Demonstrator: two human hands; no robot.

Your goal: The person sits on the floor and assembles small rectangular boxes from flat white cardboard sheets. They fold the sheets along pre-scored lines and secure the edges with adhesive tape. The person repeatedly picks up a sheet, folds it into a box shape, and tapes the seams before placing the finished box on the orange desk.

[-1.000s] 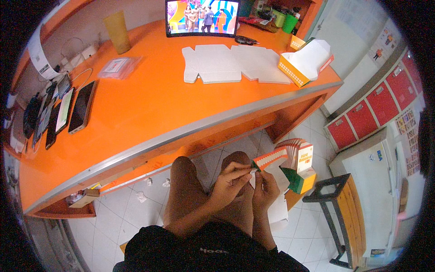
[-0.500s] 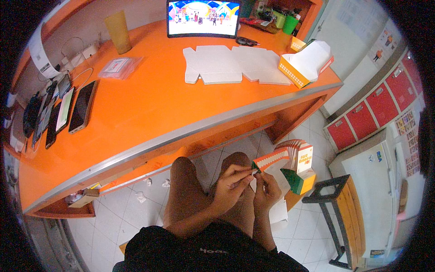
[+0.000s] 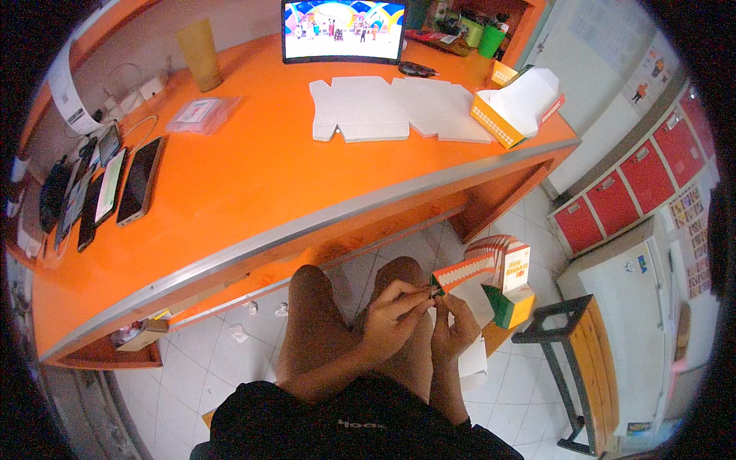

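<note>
Above my lap, my left hand (image 3: 389, 318) and my right hand (image 3: 454, 328) meet with their fingertips pinched at the dark green end of a printed cardboard box piece (image 3: 468, 270). The piece is red with a white zigzag band. From its far end, several similar red-edged pieces curve away to the right in a row. Beside them stands a white, yellow and green printed carton (image 3: 515, 280) with a green corner. Exactly what the fingertips press is too small to make out.
Flat white cardboard blanks (image 3: 368, 111) lie on the orange desk (image 3: 253, 192), beside an open orange-and-white box (image 3: 515, 107). Phones (image 3: 141, 181) rest at the left and a lit screen (image 3: 343, 31) at the back. A wooden stool (image 3: 594, 360) stands right.
The held end of the cardboard has shifted slightly right, and my left fingertips have moved right with it. The carton has shifted slightly. Both hands remain pinched at the green end.
</note>
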